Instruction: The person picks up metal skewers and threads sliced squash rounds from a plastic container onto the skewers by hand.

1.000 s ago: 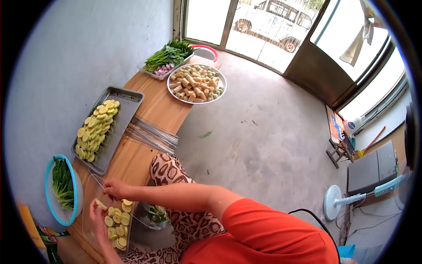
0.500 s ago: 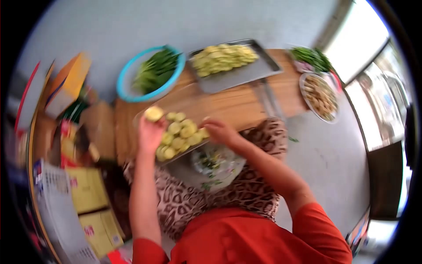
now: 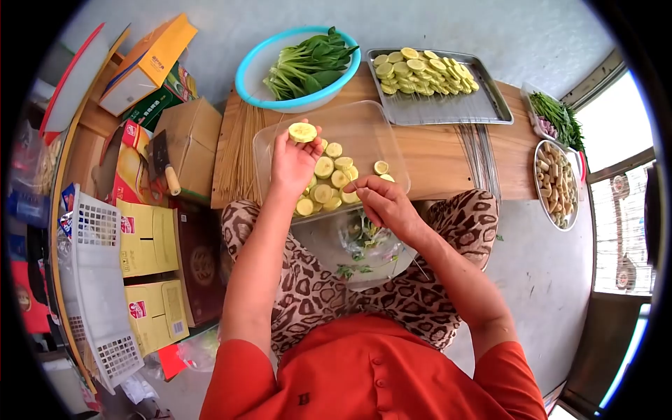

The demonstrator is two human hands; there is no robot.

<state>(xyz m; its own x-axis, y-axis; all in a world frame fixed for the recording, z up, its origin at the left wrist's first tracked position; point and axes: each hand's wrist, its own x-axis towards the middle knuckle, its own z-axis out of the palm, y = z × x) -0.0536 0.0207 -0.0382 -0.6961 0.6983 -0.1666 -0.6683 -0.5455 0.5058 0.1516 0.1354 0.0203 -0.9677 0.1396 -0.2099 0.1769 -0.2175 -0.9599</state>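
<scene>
A pale green-yellow vegetable slice rests on the raised fingertips of my left hand, above the left side of a clear plastic tub. More round slices lie in the tub, beneath and between my hands. My right hand is at the tub's front right edge, fingers pinched together; what they grip is too small to make out. A thin line shows below that hand, near my knees. Below the tub is a clear bag or bowl with green scraps, partly hidden by my right hand.
Behind are a blue-rimmed basin of leafy greens and a metal tray of slices. Wooden sticks lie left, metal skewers right. Farther right stands a plate of pale pieces. Boxes and a cleaver are at left.
The view has shifted, so the table and its things appear higher and farther right. My left hand still holds a slice, and my right hand stays by the tub, its fingers pinched.
</scene>
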